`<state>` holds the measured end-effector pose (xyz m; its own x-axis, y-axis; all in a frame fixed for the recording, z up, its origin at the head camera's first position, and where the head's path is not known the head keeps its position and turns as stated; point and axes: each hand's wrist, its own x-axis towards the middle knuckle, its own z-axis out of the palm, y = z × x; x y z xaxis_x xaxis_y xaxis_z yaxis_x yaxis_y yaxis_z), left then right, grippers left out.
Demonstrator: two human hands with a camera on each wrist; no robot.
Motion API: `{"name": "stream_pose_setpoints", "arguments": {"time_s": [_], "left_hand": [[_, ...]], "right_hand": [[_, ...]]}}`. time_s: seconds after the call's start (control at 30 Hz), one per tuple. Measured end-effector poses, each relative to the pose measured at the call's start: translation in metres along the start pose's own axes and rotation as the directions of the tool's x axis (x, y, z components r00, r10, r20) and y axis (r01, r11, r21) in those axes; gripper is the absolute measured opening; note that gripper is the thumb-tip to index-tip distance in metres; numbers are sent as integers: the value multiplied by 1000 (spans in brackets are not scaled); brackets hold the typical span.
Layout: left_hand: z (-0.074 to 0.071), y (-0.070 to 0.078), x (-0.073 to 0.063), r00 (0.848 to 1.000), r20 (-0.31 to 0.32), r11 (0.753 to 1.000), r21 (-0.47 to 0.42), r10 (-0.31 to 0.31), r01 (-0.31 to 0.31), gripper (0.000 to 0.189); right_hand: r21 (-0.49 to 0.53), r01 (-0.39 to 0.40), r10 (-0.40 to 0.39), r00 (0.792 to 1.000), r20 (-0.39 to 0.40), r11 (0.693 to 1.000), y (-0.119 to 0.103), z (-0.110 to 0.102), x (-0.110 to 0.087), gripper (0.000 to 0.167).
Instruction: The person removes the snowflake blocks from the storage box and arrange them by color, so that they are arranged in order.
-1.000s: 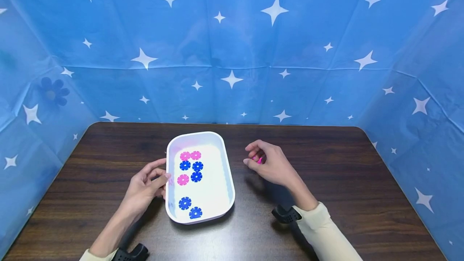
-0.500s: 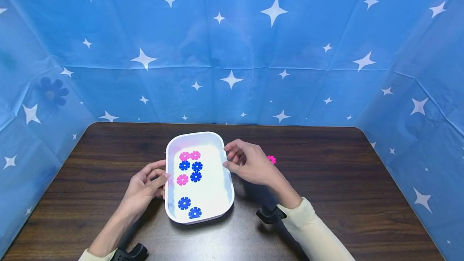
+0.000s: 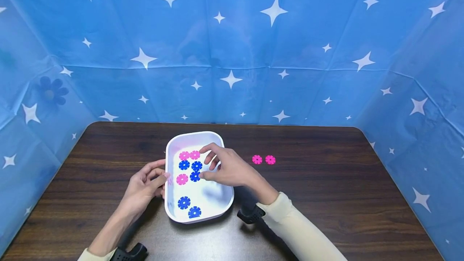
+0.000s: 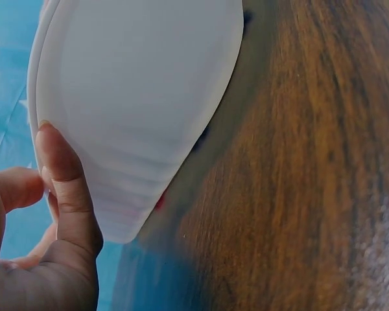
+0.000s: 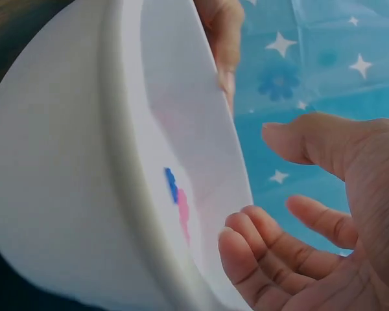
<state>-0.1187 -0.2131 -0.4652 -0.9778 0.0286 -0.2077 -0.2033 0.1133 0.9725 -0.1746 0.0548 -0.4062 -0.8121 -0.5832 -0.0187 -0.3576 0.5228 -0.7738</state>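
A white tray (image 3: 212, 204) sits on the table, holding several flat notched plastic snowflake discs. Pink discs (image 3: 182, 179) and blue discs (image 3: 184, 202) lie flat inside it. With thumb over the rim and fingers outside, my left hand (image 3: 143, 184) grips the tray's left side; the left wrist view shows this grip on the tray wall (image 4: 142, 97). My right hand (image 3: 232, 167) hovers over the tray's right half, thumb and fingers spread near a pink disc and blue discs. Nothing shows between the fingers of this hand (image 5: 324, 246) in the right wrist view.
Two pink discs (image 3: 257, 159) lie side by side on the dark wooden table (image 3: 326, 188), right of the tray. A blue cloth (image 3: 232, 43) with white stars stands behind the table and along both sides.
My right hand has moved left from the table to above the tray, letting go of a pink disc beside another one. My left hand stays at the tray's rim.
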Motion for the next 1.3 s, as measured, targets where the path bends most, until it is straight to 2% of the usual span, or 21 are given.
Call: {"name": "stream_pose_setpoints", "arguments": {"time_s": [0.3, 0.53, 0.83, 1.03, 1.17, 1.3], "left_hand": [[-1, -3, 0, 1000, 3, 1000, -22, 11, -11, 58], [-1, -1, 0, 999, 18, 998, -59, 34, -33, 56], [0, -1, 1, 1000, 26, 996, -86, 7, -5, 58], [1, -1, 0, 999, 30, 996, -89, 12, -10, 58], [2, -1, 0, 1000, 26, 995, -98, 15, -13, 57], [1, 0, 0, 1000, 24, 997, -81, 11, -9, 58]], "right_hand": [[-21, 10, -9, 999, 46, 1000, -1, 22, 17, 68], [-47, 6, -2, 997, 74, 999, -3, 36, 29, 66], [-77, -27, 34, 995, 94, 997, 1, 56, 35, 59], [-121, -27, 37, 996, 82, 992, 4, 65, 39, 58], [-171, -19, 31, 998, 64, 985, 5, 69, 43, 53], [-235, 1, 13, 998, 59, 972, 5, 72, 45, 37]]}}
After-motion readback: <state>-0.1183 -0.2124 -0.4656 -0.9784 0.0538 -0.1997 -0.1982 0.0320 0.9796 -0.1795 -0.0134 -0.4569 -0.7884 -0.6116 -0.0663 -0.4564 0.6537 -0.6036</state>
